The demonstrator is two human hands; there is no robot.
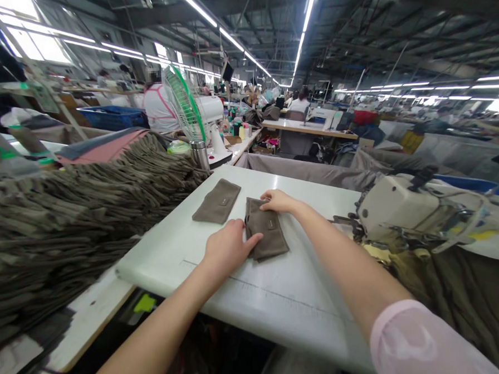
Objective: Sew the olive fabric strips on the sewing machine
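Several brown fabric pieces lie together in a small stack on the white sewing table; the top one bears a small label. My left hand grips the stack's left edge, thumb on top and fingers partly hidden behind the edge. At the far edge, my right hand pinches the cloth between thumb and fingers. Another brown fabric piece with a similar label lies flat to the left, apart from both hands.
A large heap of folded brown cloth stands along the left. The sewing machine is at the right, with dark brown cloth below it. Beyond the table's far corner stand a steel flask and a green fan.
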